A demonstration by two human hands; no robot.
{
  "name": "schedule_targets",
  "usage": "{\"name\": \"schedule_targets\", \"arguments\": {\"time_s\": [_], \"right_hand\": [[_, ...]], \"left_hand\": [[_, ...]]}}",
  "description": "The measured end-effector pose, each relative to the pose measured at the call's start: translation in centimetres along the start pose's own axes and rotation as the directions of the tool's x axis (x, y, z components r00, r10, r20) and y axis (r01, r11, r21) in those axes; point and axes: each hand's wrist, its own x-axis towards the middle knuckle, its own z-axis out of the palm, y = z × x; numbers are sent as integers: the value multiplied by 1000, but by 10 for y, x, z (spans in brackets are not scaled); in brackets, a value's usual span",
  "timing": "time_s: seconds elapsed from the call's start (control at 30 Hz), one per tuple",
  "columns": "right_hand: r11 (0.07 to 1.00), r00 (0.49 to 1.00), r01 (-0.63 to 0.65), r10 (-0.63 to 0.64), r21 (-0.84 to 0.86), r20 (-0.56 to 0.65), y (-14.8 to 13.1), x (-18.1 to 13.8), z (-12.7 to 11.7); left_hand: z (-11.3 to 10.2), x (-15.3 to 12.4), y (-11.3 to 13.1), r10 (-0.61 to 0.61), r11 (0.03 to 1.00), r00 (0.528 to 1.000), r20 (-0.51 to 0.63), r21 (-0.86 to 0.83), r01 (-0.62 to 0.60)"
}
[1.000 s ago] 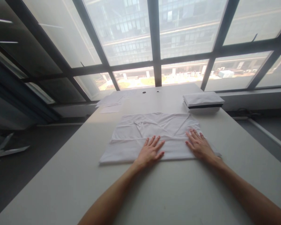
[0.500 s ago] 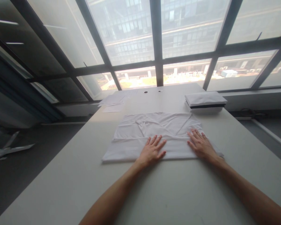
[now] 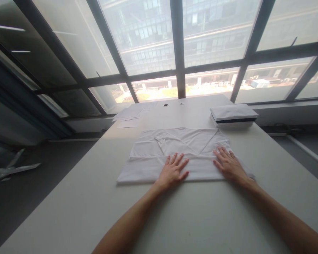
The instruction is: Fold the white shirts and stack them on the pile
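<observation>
A white garment [image 3: 148, 165], partly folded, lies flat on the white table [image 3: 76, 197] in front of me. Its near side is a smooth folded band, while the far part shows creases and a bunched bit left of the middle. My left hand [image 3: 172, 171] rests flat on the near band with its fingers spread. To the right, my right hand [image 3: 230, 165] lies palm down on the cloth near its right edge, fingers stretched forward. Neither hand grips the fabric. The cloth under both palms is hidden.
A stack of folded cloth [image 3: 233, 112], white with a dark layer, sits at the table's right edge. Sheets of white paper [image 3: 128, 116] lie at the back left. Tall windows [image 3: 148, 35] rise behind the table. A chair base [image 3: 13, 167] stands on the floor at left.
Both hands stay flat on the garment in the same places. Only the view has shifted very slightly.
</observation>
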Motion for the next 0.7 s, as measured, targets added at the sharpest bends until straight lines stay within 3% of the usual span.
{"name": "schedule_targets", "arguments": {"time_s": [0.53,0.7], "right_hand": [[1000,1000,-15,15,-24,19,-4,0,-5],[1000,999,-20,20,-21,41,-5,1,-8]], "left_hand": [[-2,0,1,-5,1000,1000,8,11,5],[-8,-3,-14,38,999,997,65,4,-39]]}}
